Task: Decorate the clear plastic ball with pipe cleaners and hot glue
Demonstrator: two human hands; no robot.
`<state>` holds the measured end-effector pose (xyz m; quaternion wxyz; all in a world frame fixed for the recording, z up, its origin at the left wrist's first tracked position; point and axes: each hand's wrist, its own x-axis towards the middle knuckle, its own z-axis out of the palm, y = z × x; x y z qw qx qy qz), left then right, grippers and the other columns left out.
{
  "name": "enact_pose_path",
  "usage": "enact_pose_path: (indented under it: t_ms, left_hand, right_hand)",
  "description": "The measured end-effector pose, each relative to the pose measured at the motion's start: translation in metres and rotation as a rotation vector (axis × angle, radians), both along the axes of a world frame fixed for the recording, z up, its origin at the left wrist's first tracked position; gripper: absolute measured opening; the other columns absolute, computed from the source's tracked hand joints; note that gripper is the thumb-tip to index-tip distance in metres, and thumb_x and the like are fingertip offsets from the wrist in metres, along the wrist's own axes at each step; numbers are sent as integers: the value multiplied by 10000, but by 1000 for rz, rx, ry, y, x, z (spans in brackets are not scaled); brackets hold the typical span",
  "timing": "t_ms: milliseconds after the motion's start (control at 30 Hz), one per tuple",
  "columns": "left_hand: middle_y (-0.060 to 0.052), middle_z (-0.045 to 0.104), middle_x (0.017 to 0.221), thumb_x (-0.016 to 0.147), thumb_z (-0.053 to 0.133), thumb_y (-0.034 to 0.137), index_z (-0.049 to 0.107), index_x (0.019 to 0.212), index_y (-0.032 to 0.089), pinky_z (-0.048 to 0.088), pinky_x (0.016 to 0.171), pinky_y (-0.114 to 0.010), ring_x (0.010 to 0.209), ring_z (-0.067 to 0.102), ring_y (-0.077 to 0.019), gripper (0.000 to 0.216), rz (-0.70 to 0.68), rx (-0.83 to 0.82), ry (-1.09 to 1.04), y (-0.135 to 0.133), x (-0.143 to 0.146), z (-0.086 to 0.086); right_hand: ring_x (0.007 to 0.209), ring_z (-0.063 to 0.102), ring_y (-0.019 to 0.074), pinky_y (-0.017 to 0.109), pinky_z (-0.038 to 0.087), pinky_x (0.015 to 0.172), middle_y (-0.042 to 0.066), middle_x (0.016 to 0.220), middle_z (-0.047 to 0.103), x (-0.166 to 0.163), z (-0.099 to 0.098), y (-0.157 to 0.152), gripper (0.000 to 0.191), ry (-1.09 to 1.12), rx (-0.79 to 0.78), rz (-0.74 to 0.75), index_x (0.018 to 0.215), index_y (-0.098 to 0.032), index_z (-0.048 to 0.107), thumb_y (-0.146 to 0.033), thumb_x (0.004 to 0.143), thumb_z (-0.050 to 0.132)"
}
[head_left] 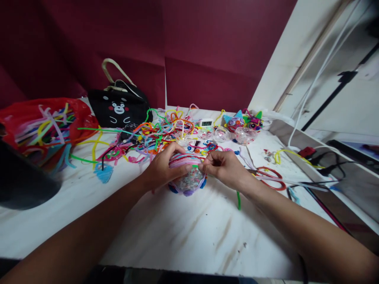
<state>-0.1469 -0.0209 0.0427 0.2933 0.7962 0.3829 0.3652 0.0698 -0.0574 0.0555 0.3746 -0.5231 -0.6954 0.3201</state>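
Note:
A clear round ball [187, 180] filled with colourful bits sits between my hands, its upper side wrapped in pink, red and blue pipe cleaners. My left hand [167, 165] is closed around its left side, the thumb lying across the front. At the right edge, my right hand [222, 165] pinches near a small green piece [195, 166] on the ball; what its fingertips hold is hidden. Blue and purple pieces line the ball's lower rim. A short green pipe cleaner [238, 200] lies below my right wrist, and orange-handled scissors [271, 178] lie beside that forearm.
Behind the ball spreads a tangle of pipe cleaners [168, 128] with a small digital clock [206, 123]. A red bag [79, 114] of pipe cleaners, a black bear bag [118, 104] and a dark container [26, 177] stand left. Decorated balls [235, 123] and cables [334, 165] are at right.

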Motion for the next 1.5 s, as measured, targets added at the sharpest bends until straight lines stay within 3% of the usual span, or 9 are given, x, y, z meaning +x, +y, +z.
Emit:
enact_pose_path:
  t_ms: [167, 333, 700, 900, 1067, 1500]
  left_hand:
    - [-30, 623, 965, 703, 704, 540, 494, 1043, 207, 486, 718, -322, 846, 615, -225, 520, -8, -132, -32, 3, -3, -1]
    - [-16, 604, 947, 699, 686, 476, 504, 1055, 210, 460, 719, -312, 855, 591, -220, 480, -24, -188, -94, 4, -4, 0]
    - [-18, 607, 966, 689, 629, 440, 524, 1060, 212, 468, 765, -334, 895, 581, -241, 449, -6, -177, -71, 1, -4, 4]
    - [-32, 616, 989, 692, 576, 405, 555, 1044, 207, 474, 840, -373, 970, 572, -270, 404, -2, -109, -40, 1, -3, 5]
    - [-49, 593, 1040, 699, 613, 474, 554, 1024, 198, 457, 876, -401, 1008, 556, -287, 430, 45, -46, 33, -1, 0, 5]
    - [-25, 591, 1013, 667, 595, 460, 536, 983, 214, 469, 840, -376, 989, 548, -272, 404, 90, -73, 31, -3, 0, 8]
  right_hand:
    - [517, 467, 86, 225, 323, 498, -25, 574, 574, 1, 2, 2, 179, 11, 3, 56, 675, -163, 616, -328, 726, 663]
    - [522, 446, 82, 220, 313, 496, -35, 573, 547, 5, 5, 3, 156, 23, -12, 64, 690, -158, 634, -310, 713, 660]
    - [524, 437, 86, 220, 302, 482, -31, 568, 558, -1, 0, 7, 151, -28, 5, 5, 670, -163, 646, -313, 687, 658]
    - [530, 490, 96, 231, 356, 514, -17, 585, 603, -6, 0, 6, 130, 0, -32, 1, 662, -161, 631, -288, 682, 649]
    - [533, 507, 100, 230, 360, 516, -15, 586, 603, -9, 1, 6, 119, 19, -61, 13, 651, -164, 625, -278, 680, 635]
    - [485, 350, 65, 233, 235, 475, -70, 521, 444, -5, 0, 6, 183, 68, -64, 36, 621, -172, 588, -333, 673, 657]
